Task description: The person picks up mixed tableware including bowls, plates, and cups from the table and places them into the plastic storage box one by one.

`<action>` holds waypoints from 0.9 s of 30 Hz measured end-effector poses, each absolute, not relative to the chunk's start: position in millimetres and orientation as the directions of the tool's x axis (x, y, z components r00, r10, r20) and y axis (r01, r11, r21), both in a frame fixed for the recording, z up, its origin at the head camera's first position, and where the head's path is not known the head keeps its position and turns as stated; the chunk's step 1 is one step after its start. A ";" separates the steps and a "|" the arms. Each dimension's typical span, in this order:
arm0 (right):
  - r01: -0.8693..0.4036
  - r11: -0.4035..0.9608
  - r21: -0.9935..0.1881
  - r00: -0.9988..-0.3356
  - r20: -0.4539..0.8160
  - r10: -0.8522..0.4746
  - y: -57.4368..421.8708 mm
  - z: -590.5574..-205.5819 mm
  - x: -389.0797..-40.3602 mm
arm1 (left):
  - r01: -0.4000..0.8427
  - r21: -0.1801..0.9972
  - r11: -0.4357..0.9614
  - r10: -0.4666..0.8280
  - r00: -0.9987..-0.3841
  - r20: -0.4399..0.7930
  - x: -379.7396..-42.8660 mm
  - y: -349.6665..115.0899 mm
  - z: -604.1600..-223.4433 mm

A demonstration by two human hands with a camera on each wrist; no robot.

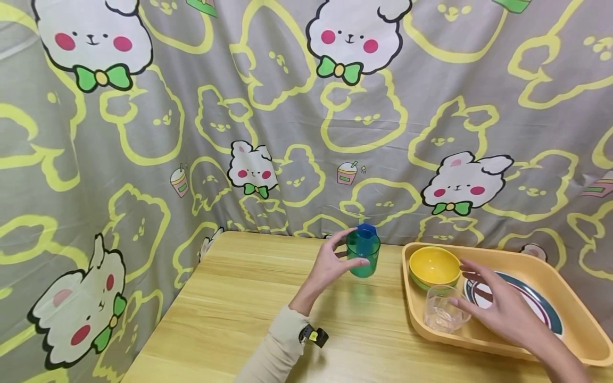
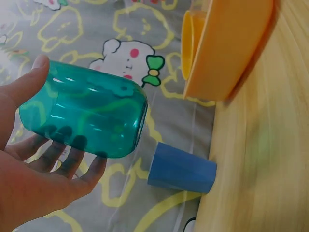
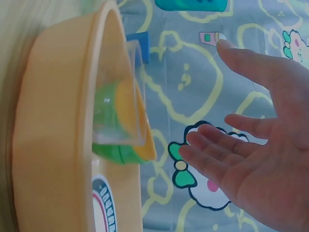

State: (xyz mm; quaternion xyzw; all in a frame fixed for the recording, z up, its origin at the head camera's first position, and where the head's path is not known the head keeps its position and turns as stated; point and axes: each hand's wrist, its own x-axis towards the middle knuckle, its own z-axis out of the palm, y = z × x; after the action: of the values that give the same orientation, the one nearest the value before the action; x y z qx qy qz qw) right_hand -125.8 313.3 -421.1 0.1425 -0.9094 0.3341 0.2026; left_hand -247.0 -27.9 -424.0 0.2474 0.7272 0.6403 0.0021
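My left hand (image 1: pixel 328 260) grips a see-through green cup (image 1: pixel 365 266) above the table; in the left wrist view the green cup (image 2: pixel 91 113) is off the tabletop, between thumb and fingers. Behind it a blue cup (image 2: pixel 181 169) stands on the table by the curtain. My right hand (image 1: pixel 503 308) hovers over the orange tray (image 1: pixel 483 251) with its fingers spread, holding nothing, as the right wrist view of the hand (image 3: pixel 241 159) confirms. Near its thumb, a colourless see-through cup (image 1: pixel 442 316) stands in the tray, in front of a yellow bowl (image 1: pixel 433 263) stacked in a green one.
A plate (image 1: pixel 555 316) with a teal and dark red rim lies in the tray, partly hidden by my right hand. The wooden table (image 1: pixel 220 314) stretches left of the tray. A patterned curtain (image 1: pixel 297 117) hangs along the back and left.
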 end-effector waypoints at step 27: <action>-0.543 0.358 -0.760 -0.830 0.551 -0.089 239.5 -406.7 -145.6 | 0.370 0.926 -0.080 0.363 -0.854 0.373 -235.0 -46.0 -417.8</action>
State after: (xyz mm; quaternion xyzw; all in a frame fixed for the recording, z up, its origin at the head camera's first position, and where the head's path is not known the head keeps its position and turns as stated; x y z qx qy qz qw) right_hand -145.6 239.5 -406.7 0.1984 -0.7957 0.5307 0.2140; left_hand -235.0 -46.0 -417.8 0.2702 0.6782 0.6834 -0.0025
